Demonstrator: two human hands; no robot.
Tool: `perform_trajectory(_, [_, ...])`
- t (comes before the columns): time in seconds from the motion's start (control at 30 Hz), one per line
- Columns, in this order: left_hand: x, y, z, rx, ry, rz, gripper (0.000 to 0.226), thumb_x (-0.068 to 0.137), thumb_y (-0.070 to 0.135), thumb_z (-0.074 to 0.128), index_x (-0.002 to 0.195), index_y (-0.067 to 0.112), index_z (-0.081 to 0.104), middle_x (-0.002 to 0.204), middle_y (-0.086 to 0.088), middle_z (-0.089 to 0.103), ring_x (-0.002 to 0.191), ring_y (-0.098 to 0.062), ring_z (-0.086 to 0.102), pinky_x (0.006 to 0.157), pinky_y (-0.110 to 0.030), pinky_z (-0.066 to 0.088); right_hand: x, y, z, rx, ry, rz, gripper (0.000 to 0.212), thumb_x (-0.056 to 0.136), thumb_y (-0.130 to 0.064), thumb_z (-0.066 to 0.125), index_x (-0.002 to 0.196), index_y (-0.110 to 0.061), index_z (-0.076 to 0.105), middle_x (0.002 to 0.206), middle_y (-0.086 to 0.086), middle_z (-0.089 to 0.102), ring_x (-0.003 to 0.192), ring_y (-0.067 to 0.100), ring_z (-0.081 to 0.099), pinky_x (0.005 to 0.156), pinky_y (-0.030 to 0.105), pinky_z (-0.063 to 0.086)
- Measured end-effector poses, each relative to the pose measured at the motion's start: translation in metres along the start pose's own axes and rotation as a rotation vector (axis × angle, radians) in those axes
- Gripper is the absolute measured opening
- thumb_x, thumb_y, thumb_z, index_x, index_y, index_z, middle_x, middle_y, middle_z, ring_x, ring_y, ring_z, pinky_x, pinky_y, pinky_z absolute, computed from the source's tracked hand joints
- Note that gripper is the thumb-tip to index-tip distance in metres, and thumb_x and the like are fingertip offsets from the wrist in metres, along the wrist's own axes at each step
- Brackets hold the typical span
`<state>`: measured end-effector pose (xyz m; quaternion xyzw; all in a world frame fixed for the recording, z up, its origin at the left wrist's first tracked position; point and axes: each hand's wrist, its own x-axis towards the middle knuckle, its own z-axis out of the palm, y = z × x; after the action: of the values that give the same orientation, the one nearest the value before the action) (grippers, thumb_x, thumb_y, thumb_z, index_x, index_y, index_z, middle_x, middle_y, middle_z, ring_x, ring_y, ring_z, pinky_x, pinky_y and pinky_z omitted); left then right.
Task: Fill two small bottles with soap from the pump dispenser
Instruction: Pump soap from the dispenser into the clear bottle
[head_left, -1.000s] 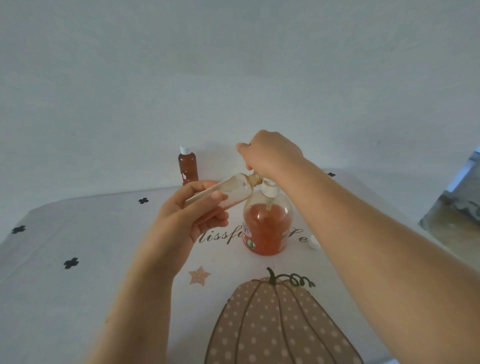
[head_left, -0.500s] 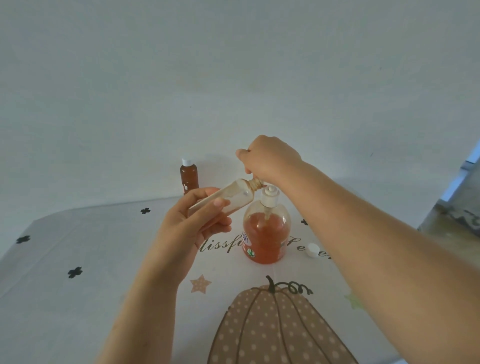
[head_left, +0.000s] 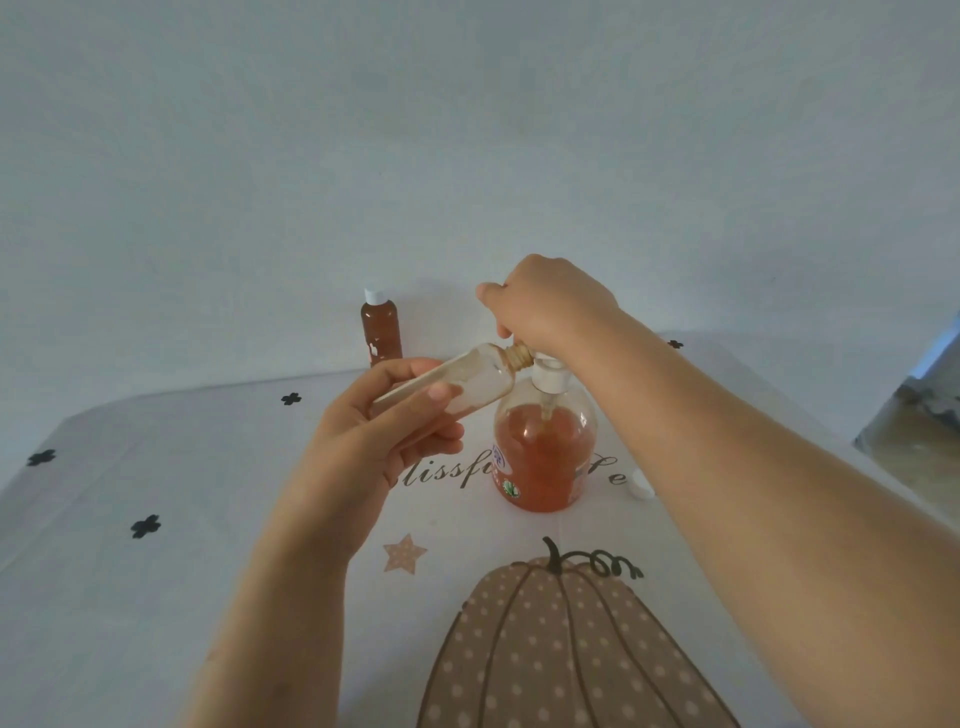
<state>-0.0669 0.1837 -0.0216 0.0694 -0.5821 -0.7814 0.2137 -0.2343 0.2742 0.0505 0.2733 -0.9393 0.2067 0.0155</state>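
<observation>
Little change is seen against the frame half a second earlier. The small clear bottle (head_left: 457, 384) is still gripped in the left hand (head_left: 374, 441), with the thumb laid along its upper side and the fingers curled beneath. It is kept tilted, with its open threaded neck raised to the spout at the top of the pump dispenser (head_left: 545, 457). Its body still looks clear. The right hand (head_left: 550, 301) remains closed, fingers curled down over the dispenser's pump head. The head is hidden under the hand, so only the white collar below it can be seen. The dispenser stands where it stood, upright and roughly half full of orange soap.

A white cap (head_left: 641, 487) lies just to the right of the dispenser's base. It is now partly covered by the right forearm, where more of it was shown before.

A second small bottle (head_left: 382, 332), capped in white and filled with brown-orange liquid, stands upright behind and to the left of the dispenser, close to the pale wall (head_left: 467, 130).

The dispenser rests on a light tablecloth (head_left: 156, 597). Script lettering is printed at its base and is partly blocked by the dispenser and the left hand. A dotted pumpkin print (head_left: 561, 649) lies in front of the dispenser, and a small star (head_left: 404, 553) in front and to its left.
</observation>
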Motion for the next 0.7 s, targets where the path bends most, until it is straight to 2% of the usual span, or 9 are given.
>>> perform_trajectory(0.17, [-0.002, 0.001, 0.000, 0.014, -0.004, 0.004, 0.028, 0.064, 0.028, 0.081, 0.089, 0.017, 0.074, 0.090, -0.015, 0.070, 0.072, -0.023, 0.066, 0.069, -0.030, 0.057, -0.002, 0.000, -0.001, 0.010, -0.005, 0.009, 0.039, 0.102, -0.038, 0.042, 0.094, -0.013, 0.072, 0.088, 0.001, 0.072, 0.074, 0.021, 0.061, 0.056, 0.027, 0.036])
perform_trajectory(0.33, [-0.004, 0.004, 0.002, 0.004, -0.013, 0.020, 0.020, 0.069, 0.024, 0.081, 0.088, 0.019, 0.075, 0.090, -0.014, 0.070, 0.073, -0.023, 0.067, 0.071, -0.029, 0.057, -0.006, -0.003, -0.006, 0.046, 0.017, 0.008, 0.038, 0.100, -0.035, 0.044, 0.095, -0.010, 0.073, 0.089, 0.005, 0.075, 0.071, 0.023, 0.062, 0.058, 0.026, 0.040])
perform_trajectory(0.43, [-0.005, 0.004, 0.003, -0.015, -0.005, 0.030, 0.018, 0.072, 0.021, 0.077, 0.089, 0.018, 0.073, 0.090, -0.014, 0.071, 0.071, -0.022, 0.067, 0.070, -0.029, 0.057, -0.008, -0.005, -0.012, 0.077, 0.036, 0.007, 0.037, 0.098, -0.032, 0.045, 0.098, -0.008, 0.073, 0.091, 0.007, 0.077, 0.074, 0.024, 0.067, 0.065, 0.029, 0.045])
perform_trajectory(0.5, [-0.006, 0.005, 0.005, -0.026, -0.011, 0.043, 0.029, 0.068, 0.025, 0.081, 0.094, 0.015, 0.072, 0.091, -0.013, 0.071, 0.071, -0.022, 0.068, 0.070, -0.029, 0.057, -0.009, -0.006, -0.017, 0.067, 0.034, -0.003, 0.038, 0.099, -0.033, 0.045, 0.099, -0.008, 0.072, 0.090, 0.007, 0.078, 0.082, 0.025, 0.071, 0.069, 0.030, 0.048])
perform_trajectory(0.57, [-0.006, 0.005, 0.006, -0.025, -0.014, 0.047, 0.037, 0.065, 0.028, 0.081, 0.097, 0.013, 0.070, 0.092, -0.013, 0.071, 0.072, -0.022, 0.068, 0.070, -0.028, 0.057, -0.010, -0.007, -0.019, 0.032, 0.015, -0.015, 0.038, 0.100, -0.035, 0.044, 0.099, -0.008, 0.072, 0.091, 0.006, 0.077, 0.081, 0.024, 0.069, 0.069, 0.031, 0.047])
perform_trajectory(0.7, [-0.005, 0.005, 0.007, -0.033, 0.001, 0.034, 0.031, 0.071, 0.022, 0.079, 0.098, 0.011, 0.069, 0.091, -0.013, 0.070, 0.071, -0.021, 0.067, 0.068, -0.028, 0.057, -0.011, -0.007, -0.019, 0.088, 0.002, -0.005, 0.040, 0.100, -0.035, 0.045, 0.101, -0.006, 0.072, 0.094, 0.008, 0.077, 0.081, 0.025, 0.069, 0.078, 0.034, 0.054])
